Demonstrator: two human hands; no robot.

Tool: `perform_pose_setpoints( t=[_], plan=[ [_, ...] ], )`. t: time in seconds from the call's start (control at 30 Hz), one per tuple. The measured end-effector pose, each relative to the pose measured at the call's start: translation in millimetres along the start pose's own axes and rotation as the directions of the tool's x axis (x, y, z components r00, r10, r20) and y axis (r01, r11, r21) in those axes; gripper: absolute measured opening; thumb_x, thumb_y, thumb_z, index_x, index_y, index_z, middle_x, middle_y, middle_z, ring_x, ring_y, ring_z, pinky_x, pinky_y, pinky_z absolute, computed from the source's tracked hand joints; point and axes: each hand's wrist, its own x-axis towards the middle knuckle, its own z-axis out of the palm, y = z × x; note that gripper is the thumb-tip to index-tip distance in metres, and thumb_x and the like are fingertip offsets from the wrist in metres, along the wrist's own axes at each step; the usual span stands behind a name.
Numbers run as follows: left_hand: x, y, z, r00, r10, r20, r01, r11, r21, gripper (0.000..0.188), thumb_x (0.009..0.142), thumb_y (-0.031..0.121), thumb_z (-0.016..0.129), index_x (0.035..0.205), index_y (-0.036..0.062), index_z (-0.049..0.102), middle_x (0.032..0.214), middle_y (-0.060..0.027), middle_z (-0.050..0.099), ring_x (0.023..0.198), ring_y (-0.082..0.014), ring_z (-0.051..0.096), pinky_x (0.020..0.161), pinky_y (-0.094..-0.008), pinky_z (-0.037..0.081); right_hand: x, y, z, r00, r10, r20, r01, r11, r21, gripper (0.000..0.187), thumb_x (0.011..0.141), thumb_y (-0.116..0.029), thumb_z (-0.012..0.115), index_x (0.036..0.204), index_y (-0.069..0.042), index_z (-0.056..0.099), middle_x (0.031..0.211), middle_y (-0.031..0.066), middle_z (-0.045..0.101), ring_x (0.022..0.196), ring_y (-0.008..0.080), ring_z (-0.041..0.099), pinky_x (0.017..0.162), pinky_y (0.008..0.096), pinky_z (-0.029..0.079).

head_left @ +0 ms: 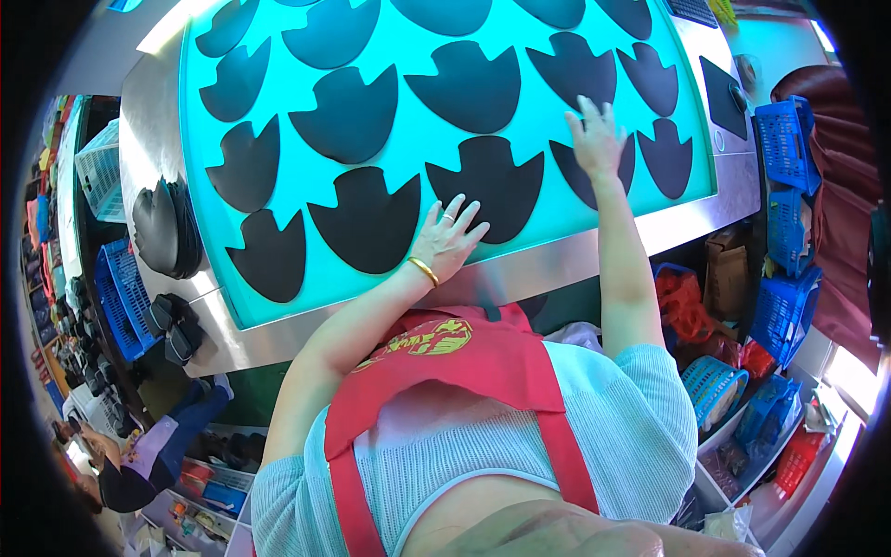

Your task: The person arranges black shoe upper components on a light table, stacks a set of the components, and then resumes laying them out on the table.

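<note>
Rows of flat black cut pieces, each with a curved edge and pointed corners like shoe-upper parts, lie on a bright turquoise lit surface [436, 125]. My left hand [449, 243], with a ring and a gold bangle, rests at the lower edge of a wide black piece [492, 181], its fingers apart. Farther right, my right hand [597, 144] is stretched over another black piece [624, 170] and partly hides it. Its fingertips reach the bottom of the black piece above [577, 70]. Neither hand holds anything. Whether the right palm touches the surface, I cannot tell.
A stack of black pieces [165, 227] stands on the metal table rim at left, with a smaller dark stack [176, 327] below. A dark tablet-like panel [723, 97] lies at right. Blue baskets [787, 144] line the right side. Another person [139, 473] is at lower left.
</note>
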Motion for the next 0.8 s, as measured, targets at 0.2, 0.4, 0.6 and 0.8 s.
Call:
perform_pose_setpoints(
  t=[0.2,0.4,0.6,0.8],
  plan=[
    [-5.0,-2.7,-1.7,1.000,-0.017,0.020,0.019,0.997,-0.072,0.043,0.084,0.025,0.073,0.125,0.0183,0.063,0.143,-0.0110,0.048,0.138,-0.0328,0.039,0.109,-0.0545,0.034,-24.2,-73.3,11.6,0.941,-0.316,0.121,0.297,0.942,0.153,0.063,0.101,-0.056,0.042,0.150,-0.018,0.041,0.142,0.0008,0.058,0.146,0.0287,0.033,0.117,0.0588,0.017],
    [-13.3,-14.7,-12.0,0.992,-0.036,-0.122,0.014,0.984,-0.180,0.041,0.080,0.021,0.076,0.118,0.0148,0.064,0.135,-0.0108,0.054,0.131,-0.0319,0.047,0.108,-0.0470,0.039,-27.9,-77.4,18.9,0.959,-0.271,0.088,0.252,0.951,0.178,0.063,0.101,-0.057,0.040,0.151,-0.019,0.039,0.140,-0.0011,0.059,0.145,0.0285,0.035,0.116,0.0617,0.017],
    [-28.9,-76.4,-35.3,0.864,-0.279,-0.420,0.263,0.960,-0.097,0.025,0.081,0.018,0.074,0.105,0.0139,0.068,0.115,-0.0067,0.063,0.116,-0.0297,0.057,0.099,-0.0446,0.046,-29.9,-90.2,22.4,0.897,-0.434,-0.081,0.434,0.901,-0.022,0.057,0.101,-0.054,0.041,0.149,-0.023,0.044,0.150,0.0025,0.048,0.144,0.0292,0.035,0.114,0.0624,0.021],
    [-129.2,-93.5,-46.2,0.806,-0.453,-0.381,0.419,0.891,-0.173,0.016,0.080,0.010,0.074,0.096,0.0108,0.068,0.102,-0.0053,0.064,0.104,-0.0271,0.061,0.086,-0.0398,0.049,-109.3,-162.2,-12.0,0.619,-0.783,-0.067,0.761,0.577,0.297,0.041,0.088,-0.028,0.071,0.124,-0.013,0.063,0.129,0.0081,0.064,0.135,0.0318,0.046,0.107,0.0513,0.038]
  ],
)
